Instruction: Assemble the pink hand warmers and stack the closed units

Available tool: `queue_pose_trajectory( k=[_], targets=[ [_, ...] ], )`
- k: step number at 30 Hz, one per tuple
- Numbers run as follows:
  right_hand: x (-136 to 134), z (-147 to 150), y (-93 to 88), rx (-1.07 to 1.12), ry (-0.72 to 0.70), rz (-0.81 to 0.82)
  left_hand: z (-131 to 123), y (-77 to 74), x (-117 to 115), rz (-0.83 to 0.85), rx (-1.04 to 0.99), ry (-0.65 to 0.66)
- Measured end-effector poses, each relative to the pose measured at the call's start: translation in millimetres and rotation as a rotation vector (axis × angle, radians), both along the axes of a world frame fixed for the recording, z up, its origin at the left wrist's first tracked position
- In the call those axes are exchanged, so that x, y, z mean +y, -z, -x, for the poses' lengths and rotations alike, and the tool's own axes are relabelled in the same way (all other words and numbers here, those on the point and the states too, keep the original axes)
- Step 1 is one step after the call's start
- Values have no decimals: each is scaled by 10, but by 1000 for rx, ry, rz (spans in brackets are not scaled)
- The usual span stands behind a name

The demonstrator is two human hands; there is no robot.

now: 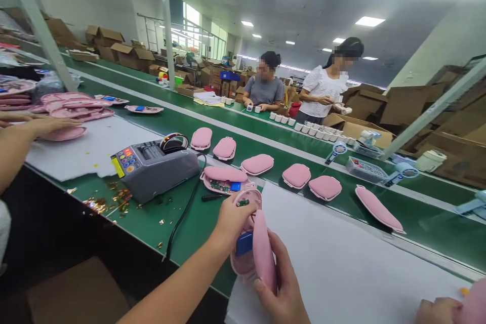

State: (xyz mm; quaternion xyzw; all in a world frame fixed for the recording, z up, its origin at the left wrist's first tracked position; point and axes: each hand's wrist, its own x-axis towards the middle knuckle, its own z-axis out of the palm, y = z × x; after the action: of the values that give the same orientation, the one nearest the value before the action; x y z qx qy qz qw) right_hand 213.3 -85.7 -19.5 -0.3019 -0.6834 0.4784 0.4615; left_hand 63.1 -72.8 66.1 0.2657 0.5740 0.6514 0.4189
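My left hand (232,220) is closed on the upper end of an open pink case half (243,265), its thumb reaching inside. In that half sit a green circuit board (243,202) and a blue block (244,244). The smooth pink cover (261,250) stands on edge beside it, tilted away from the half. My right hand (283,276) grips this cover from the right, thumb in front and fingers behind. Just beyond my hands lies another pink case (224,174), partly open, with a board and blue block showing.
A grey tape dispenser (163,169) stands left, near gold scraps (102,202) and a black cable (182,223). Several pink cases (257,164) line the green belt. White sheeting (326,258) covers the right side. Other people's hands appear at far left (41,125) and lower right (438,311).
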Motion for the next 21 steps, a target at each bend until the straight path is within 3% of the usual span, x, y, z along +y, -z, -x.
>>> queue_pose_trajectory(
  k=[4, 9, 15, 21],
  targets=[
    [73, 3, 19, 107, 78, 208, -11, -2, 18, -22, 126, 43],
    [183, 71, -65, 239, 31, 405, -4, 28, 51, -27, 284, 98],
    [183, 159, -108, 341, 75, 434, 115, 90, -16, -101, 332, 271],
    [219, 172, -142, 302, 85, 401, 172, 101, -70, -78, 438, 280]
  ],
)
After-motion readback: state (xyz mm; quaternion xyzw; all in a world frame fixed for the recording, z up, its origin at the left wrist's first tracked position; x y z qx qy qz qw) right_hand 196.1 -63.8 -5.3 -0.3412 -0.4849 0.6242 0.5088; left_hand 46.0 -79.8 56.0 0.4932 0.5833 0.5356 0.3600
